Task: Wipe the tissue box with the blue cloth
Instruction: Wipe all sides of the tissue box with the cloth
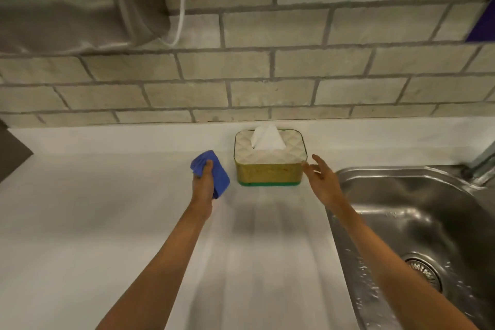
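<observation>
The tissue box (269, 172) stands on the white counter against the brick wall. It has a white quilted lid, a gold side and a green base, and a white tissue sticks up from the top. My left hand (203, 185) holds the bunched blue cloth (214, 173) just left of the box, a small gap apart. On the other side, my right hand (320, 178) is spread open with its fingertips right by the box's right front corner; whether they touch it I cannot tell.
A steel sink (417, 225) with a drain fills the right side, its rim close to the box. The white counter (107, 222) stretches left and toward me. A metal hood (80, 0) and a white cable (182, 2) hang at upper left.
</observation>
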The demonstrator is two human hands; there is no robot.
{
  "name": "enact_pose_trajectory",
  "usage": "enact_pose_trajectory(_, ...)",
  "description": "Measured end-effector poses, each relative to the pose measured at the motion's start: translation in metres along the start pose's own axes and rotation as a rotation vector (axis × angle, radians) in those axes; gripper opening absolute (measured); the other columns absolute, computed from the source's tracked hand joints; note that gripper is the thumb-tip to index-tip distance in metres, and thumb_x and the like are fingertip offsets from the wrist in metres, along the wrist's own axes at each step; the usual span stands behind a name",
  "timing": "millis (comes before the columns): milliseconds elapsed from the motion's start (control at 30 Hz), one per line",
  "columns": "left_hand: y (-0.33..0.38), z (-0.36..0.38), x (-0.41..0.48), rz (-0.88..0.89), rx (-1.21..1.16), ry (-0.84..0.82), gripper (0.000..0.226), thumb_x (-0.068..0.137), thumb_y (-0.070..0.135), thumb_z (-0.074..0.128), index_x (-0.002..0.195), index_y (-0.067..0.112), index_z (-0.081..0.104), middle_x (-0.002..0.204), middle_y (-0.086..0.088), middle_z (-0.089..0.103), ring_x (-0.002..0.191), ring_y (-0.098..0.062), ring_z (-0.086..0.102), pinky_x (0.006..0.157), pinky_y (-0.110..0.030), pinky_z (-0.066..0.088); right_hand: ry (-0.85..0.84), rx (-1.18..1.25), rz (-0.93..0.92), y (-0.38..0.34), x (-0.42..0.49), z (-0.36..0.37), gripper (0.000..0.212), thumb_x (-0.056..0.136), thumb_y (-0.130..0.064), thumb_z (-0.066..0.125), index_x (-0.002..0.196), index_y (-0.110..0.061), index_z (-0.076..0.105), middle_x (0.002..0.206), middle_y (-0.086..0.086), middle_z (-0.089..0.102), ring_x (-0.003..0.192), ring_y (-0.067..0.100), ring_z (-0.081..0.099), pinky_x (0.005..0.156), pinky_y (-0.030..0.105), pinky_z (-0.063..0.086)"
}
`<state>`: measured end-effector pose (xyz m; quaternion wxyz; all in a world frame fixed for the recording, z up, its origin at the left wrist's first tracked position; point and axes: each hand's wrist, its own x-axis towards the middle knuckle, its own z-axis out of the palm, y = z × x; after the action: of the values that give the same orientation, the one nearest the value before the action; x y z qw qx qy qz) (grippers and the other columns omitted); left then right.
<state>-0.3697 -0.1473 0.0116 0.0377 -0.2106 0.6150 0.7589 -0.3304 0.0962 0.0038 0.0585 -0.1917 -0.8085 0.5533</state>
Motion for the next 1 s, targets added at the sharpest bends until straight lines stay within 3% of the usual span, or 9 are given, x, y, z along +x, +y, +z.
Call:
enact_pose_trajectory(100,0.002,0.026,0.012,0.082,0.092,0.036,0.048,0.096,0.030,0.044,0.139,0.011,0.037,0.140,-0.015,0.048,0.126,-0.029,0.047,0.102,-0.036,0.039,-0.044,0.001,-0.004,0.006,0.007,0.005,0.064,0.092,-0.044,0.045,0.147,-0.019,0.027,0.141,0.009,0.050,0.128,0.025,0.048,0.093,0.024,0.034)
enact_pose_trajectory(200,-0.005,0.044,0.014,0.130,0.184,-0.011,0.044,0.097,0.032,0.043,0.137,0.014,0.040,0.135,-0.015,0.052,0.123,-0.028,0.049,0.102,-0.037,0.039,-0.075,-0.008,-0.089,0.007,0.007,0.008,0.054,0.094,-0.040,0.043,0.143,-0.020,0.037,0.133,0.006,0.058,0.123,0.022,0.053,0.092,0.023,0.038)
enact_pose_trajectory(400,-0.010,0.051,0.001,0.175,0.298,-0.030,0.043,0.096,0.030,0.045,0.135,0.014,0.042,0.128,-0.018,0.056,0.118,-0.033,0.052,0.099,-0.041,0.042,-0.041,0.053,-0.161,0.003,-0.009,0.009,0.044,0.094,-0.031,0.048,0.134,-0.014,0.049,0.123,0.008,0.064,0.113,0.024,0.060,0.098,0.041,0.049)
enact_pose_trajectory(567,-0.012,0.039,-0.026,0.197,0.342,-0.041,0.040,0.096,0.031,0.044,0.132,0.015,0.045,0.125,-0.016,0.059,0.116,-0.032,0.053,0.096,-0.039,0.043,0.043,0.080,-0.122,0.008,-0.035,0.005,0.045,0.090,-0.029,0.055,0.129,-0.007,0.052,0.109,0.006,0.064,0.101,0.022,0.061,0.076,0.022,0.048)
enact_pose_trajectory(667,-0.012,0.027,-0.045,0.222,0.407,-0.043,0.038,0.096,0.033,0.043,0.130,0.016,0.047,0.123,-0.013,0.060,0.115,-0.031,0.054,0.096,-0.040,0.042,0.046,0.067,-0.069,0.012,-0.055,-0.003,0.052,0.087,-0.037,0.058,0.130,-0.008,0.050,0.114,0.014,0.065,0.091,0.017,0.059,0.064,0.012,0.045)
enact_pose_trajectory(733,-0.012,0.020,-0.058,0.215,0.467,-0.037,0.038,0.096,0.035,0.042,0.129,0.016,0.047,0.123,-0.013,0.060,0.113,-0.030,0.054,0.094,-0.039,0.042,0.041,0.052,-0.054,0.011,-0.070,-0.010,0.055,0.085,-0.044,0.058,0.129,-0.011,0.052,0.111,0.011,0.067,0.083,0.013,0.060,0.051,0.007,0.045)
enact_pose_trajectory(800,-0.009,0.012,-0.069,0.186,0.550,-0.028,0.040,0.095,0.040,0.040,0.128,0.017,0.047,0.119,-0.011,0.060,0.106,-0.028,0.055,0.090,-0.038,0.043,0.053,0.024,-0.055,0.008,-0.085,-0.017,0.056,0.082,-0.049,0.059,0.124,-0.012,0.055,0.105,0.010,0.070,0.078,0.010,0.062,0.047,0.006,0.045)
enact_pose_trajectory(900,-0.002,0.000,-0.082,0.160,0.688,-0.041,0.042,0.093,0.047,0.039,0.120,0.017,0.050,0.102,-0.008,0.059,0.097,-0.028,0.056,0.091,-0.040,0.046,0.071,-0.031,-0.057,0.001,-0.105,-0.025,0.058,0.078,-0.054,0.060,0.116,-0.010,0.060,0.094,0.010,0.073,0.081,0.021,0.068,0.062,0.022,0.053)
enact_pose_trajectory(1000,0.005,-0.013,-0.090,0.151,0.753,-0.070,0.033,0.091,0.051,0.040,0.083,0.022,0.053,0.077,-0.001,0.056,0.085,-0.026,0.054,0.091,-0.042,0.049,0.074,-0.008,-0.040,-0.005,-0.119,-0.030,0.058,0.075,-0.055,0.064,0.108,-0.008,0.063,0.085,0.010,0.072,0.076,0.023,0.070,0.072,0.039,0.058)
